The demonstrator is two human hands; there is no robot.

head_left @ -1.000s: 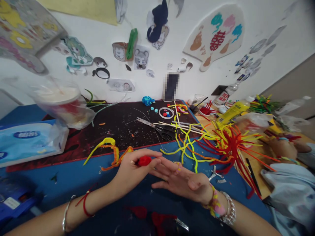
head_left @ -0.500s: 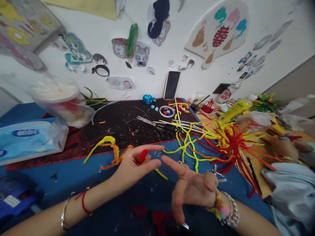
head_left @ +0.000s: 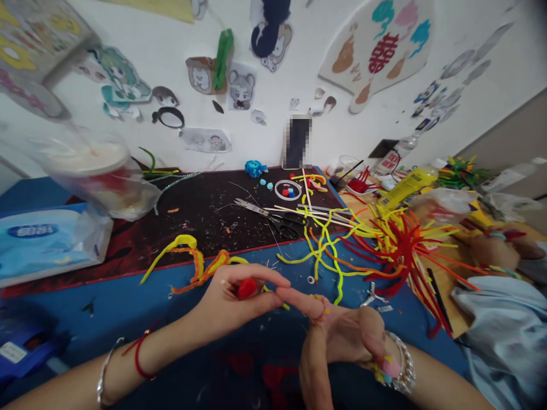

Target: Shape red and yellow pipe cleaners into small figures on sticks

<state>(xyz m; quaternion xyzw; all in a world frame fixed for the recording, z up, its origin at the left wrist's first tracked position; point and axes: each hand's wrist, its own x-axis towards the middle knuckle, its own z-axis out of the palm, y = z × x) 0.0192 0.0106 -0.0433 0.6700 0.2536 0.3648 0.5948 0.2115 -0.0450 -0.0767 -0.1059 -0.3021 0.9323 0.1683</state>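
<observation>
My left hand (head_left: 237, 296) has its lower fingers curled around a small red fuzzy piece (head_left: 247, 288), apparently pipe cleaner. A pale tip shows beside it. The thumb and index finger of that hand close on the fingertip of my right hand (head_left: 337, 330). My right hand is palm up with its fingers apart, the index stretched out and wearing a beaded ring (head_left: 319, 309). Whether something tiny lies between the touching fingertips I cannot tell. Just beyond my left hand lies a bent yellow-and-orange pipe cleaner shape (head_left: 197, 265) on the blue table.
Scissors (head_left: 252, 209) lie on the dark mat (head_left: 200, 199) near a round dish (head_left: 277, 191) of small pompoms. Loose pipe cleaners (head_left: 404, 250) spread to the right. A phone (head_left: 298, 142) leans on the wall. At far right are another person's hands (head_left: 496, 253).
My left thumb and index finger have closed onto my right index fingertip; before, they were spread apart near it. The red piece stays in my left hand. The view has shifted slightly.
</observation>
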